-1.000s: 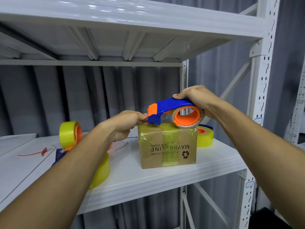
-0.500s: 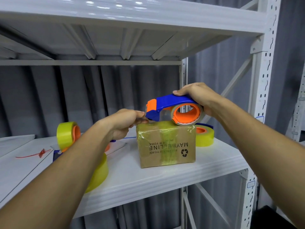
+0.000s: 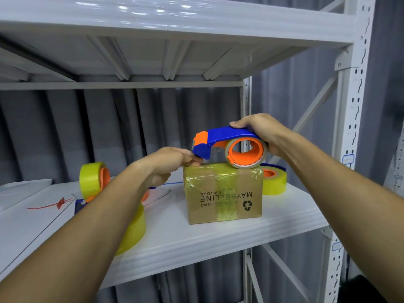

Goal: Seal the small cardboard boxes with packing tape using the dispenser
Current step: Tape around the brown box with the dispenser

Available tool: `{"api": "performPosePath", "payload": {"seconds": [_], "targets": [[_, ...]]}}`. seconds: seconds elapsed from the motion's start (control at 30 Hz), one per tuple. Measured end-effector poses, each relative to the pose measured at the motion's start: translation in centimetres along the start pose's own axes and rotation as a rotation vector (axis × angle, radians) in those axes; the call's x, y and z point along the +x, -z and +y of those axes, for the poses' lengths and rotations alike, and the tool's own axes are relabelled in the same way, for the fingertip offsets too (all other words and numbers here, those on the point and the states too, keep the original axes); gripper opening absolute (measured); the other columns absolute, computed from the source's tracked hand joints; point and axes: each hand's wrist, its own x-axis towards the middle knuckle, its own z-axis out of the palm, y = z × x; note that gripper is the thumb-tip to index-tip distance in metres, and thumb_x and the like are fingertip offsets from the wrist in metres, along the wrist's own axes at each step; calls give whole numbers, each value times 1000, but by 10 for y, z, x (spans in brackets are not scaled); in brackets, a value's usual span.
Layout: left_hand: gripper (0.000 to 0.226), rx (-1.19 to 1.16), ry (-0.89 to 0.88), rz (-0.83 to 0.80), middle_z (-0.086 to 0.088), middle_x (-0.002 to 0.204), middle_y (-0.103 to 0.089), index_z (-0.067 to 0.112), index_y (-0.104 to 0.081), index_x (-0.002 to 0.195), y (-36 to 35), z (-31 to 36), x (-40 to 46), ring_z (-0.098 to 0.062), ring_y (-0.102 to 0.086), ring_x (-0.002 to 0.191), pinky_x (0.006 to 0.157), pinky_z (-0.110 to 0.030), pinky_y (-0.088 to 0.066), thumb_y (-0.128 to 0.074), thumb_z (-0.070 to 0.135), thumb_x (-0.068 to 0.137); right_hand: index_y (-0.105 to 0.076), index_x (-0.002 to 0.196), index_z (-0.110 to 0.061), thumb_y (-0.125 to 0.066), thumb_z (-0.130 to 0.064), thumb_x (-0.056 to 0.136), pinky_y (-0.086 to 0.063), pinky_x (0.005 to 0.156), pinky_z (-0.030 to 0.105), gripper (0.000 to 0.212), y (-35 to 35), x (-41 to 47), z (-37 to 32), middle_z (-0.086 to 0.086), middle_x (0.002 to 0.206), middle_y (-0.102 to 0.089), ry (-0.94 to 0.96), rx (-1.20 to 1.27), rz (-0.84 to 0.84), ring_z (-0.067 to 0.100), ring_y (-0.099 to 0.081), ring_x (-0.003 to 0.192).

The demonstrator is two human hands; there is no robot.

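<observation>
A small cardboard box (image 3: 223, 193), already wrapped in yellowish tape, stands on the white shelf (image 3: 196, 237) right of the frame's centre. On its top rests the blue and orange tape dispenser (image 3: 227, 145). The right hand (image 3: 255, 130) grips the dispenser's handle from above, fingers curled round it. The left hand (image 3: 172, 162) pinches at the dispenser's front end by the box's top left edge. Yellow tape rolls (image 3: 91, 178) lie at the left, another (image 3: 274, 181) behind the box.
</observation>
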Motion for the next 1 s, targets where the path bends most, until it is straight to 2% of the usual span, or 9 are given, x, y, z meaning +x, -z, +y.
{"api": "performPosePath", "payload": {"seconds": [0.07,0.17,0.27,0.43,0.53,0.6,0.7,0.83,1.0], "targets": [[17,5,14,33,3,99,-78,19,-79,104,-1,2,0,-10,-56,110,99,-35,-22,-69,15,91,-71,97,-18,-73,-41,86,-56,57,24,26,0,1,1,1,84,-78,-2,-1,-8,16,-75,73],[17,8,33,60,9,78,-69,20,-80,99,-7,3,0,-9,-46,86,91,-32,-26,-68,11,90,-70,100,-16,-73,-42,86,-56,63,27,29,0,3,1,2,84,-78,5,-9,-11,17,-74,75],[18,-4,44,80,8,77,-60,17,-77,101,-11,2,3,-7,-43,76,82,-28,-31,-64,8,92,-69,103,-13,-73,-42,86,-57,64,28,33,1,2,2,3,85,-78,4,-5,-8,17,-74,75],[16,2,69,115,0,85,-62,9,-73,106,-13,2,12,-10,-50,79,90,-36,-29,-65,10,92,-69,105,-13,-72,-43,86,-56,63,27,36,3,4,3,1,84,-78,6,-3,-16,15,-74,72],[11,-11,68,131,-3,84,-67,8,-73,98,-11,3,13,-12,-56,80,94,-37,-26,-70,9,87,-68,104,-13,-72,-43,86,-56,62,27,35,3,5,3,0,83,-78,4,-6,-23,15,-75,71],[5,-14,57,147,-2,78,-66,10,-72,91,-8,4,14,-11,-55,73,88,-33,-30,-70,9,86,-68,104,-13,-73,-43,86,-56,61,26,36,3,6,3,1,83,-78,-7,-1,-28,15,-74,70],[12,-20,56,160,1,73,-62,8,-73,97,-1,6,14,-7,-48,55,63,-25,-35,-68,10,87,-68,105,-12,-73,-43,86,-56,59,25,37,3,6,4,3,84,-78,-16,10,-43,15,-74,69],[23,-78,82,131,7,71,-70,5,-74,110,0,4,14,-9,-31,59,59,-24,-26,-64,11,90,-67,105,-12,-72,-42,87,-56,59,26,36,2,7,3,2,84,-78,-7,3,-41,16,-74,70],[19,-142,95,177,4,70,-69,12,-75,105,-3,2,16,-9,-31,57,55,-24,-25,-63,15,90,-68,103,-12,-72,-44,87,-55,56,23,36,5,7,6,2,82,-78,-10,10,-39,14,-73,67]]}}
